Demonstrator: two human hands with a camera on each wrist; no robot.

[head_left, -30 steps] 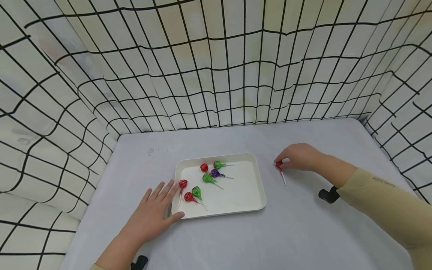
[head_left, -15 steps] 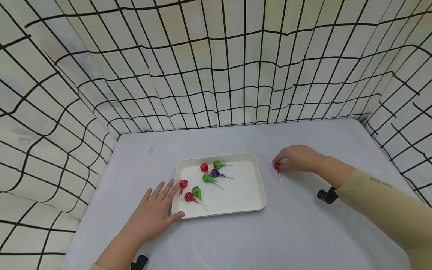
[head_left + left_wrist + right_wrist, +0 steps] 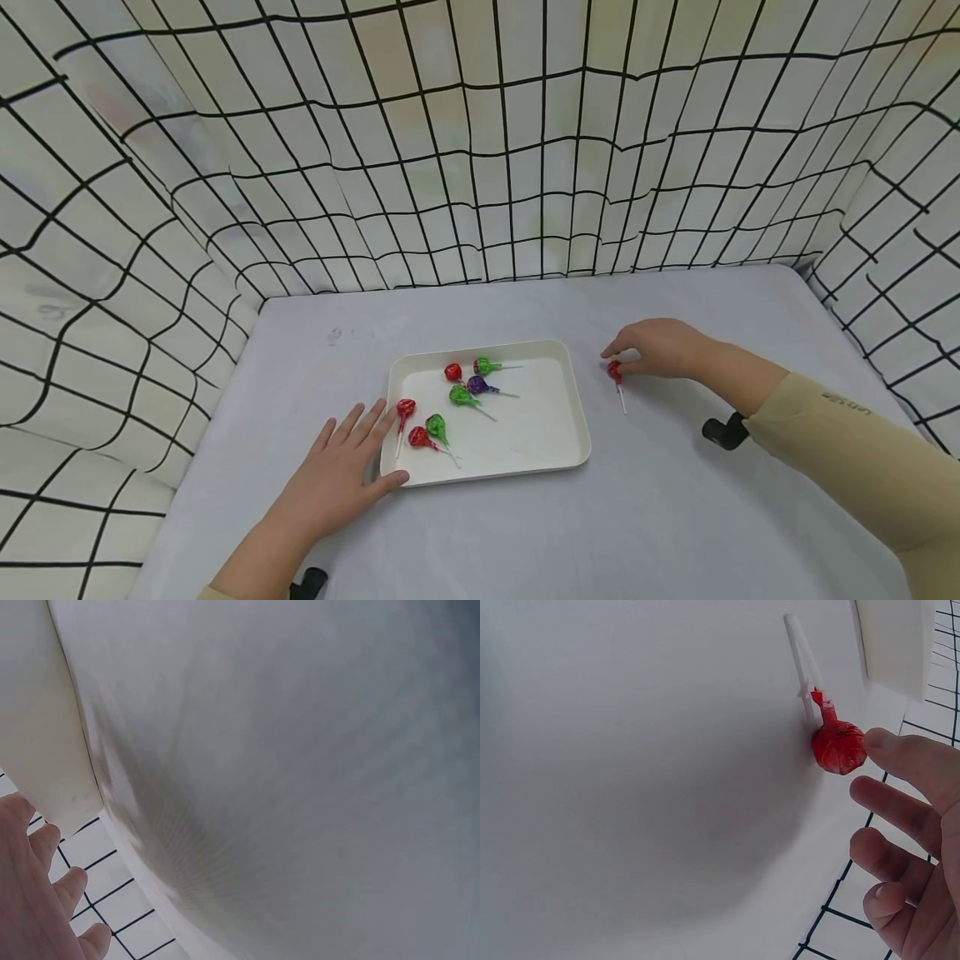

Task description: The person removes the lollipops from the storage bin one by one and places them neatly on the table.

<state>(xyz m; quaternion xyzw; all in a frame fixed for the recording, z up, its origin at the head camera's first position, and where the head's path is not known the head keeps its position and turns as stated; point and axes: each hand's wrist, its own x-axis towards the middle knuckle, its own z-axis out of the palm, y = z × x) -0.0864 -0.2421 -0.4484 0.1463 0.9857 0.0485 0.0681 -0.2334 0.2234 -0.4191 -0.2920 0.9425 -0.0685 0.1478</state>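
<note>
In the head view a red lollipop point(image 3: 615, 372) lies on the table right of the white tray, its stick pointing toward the near side. My right hand point(image 3: 663, 348) is over it; the thumb touches the candy's wrapper, seen closer on the lollipop point(image 3: 840, 748) in the right wrist view, while the other fingers stand apart from it. At the tray's left end, my left hand point(image 3: 333, 475) lies with fingers spread, index finger and thumb at the rim of the tray point(image 3: 525, 446). The left wrist view shows the left hand's fingers point(image 3: 71, 885) and pale cloth.
Several wrapped lollipops lie in the tray, among them a purple lollipop point(image 3: 478, 385), a green lollipop point(image 3: 461, 395) and a red lollipop point(image 3: 418, 437). White walls with a black grid point(image 3: 510, 167) surround the white-covered table point(image 3: 525, 533) at the back and sides.
The right hand has shifted slightly left with the red lollipop, and its forefinger has come away from the candy. The left hand and the tray have stayed in place.
</note>
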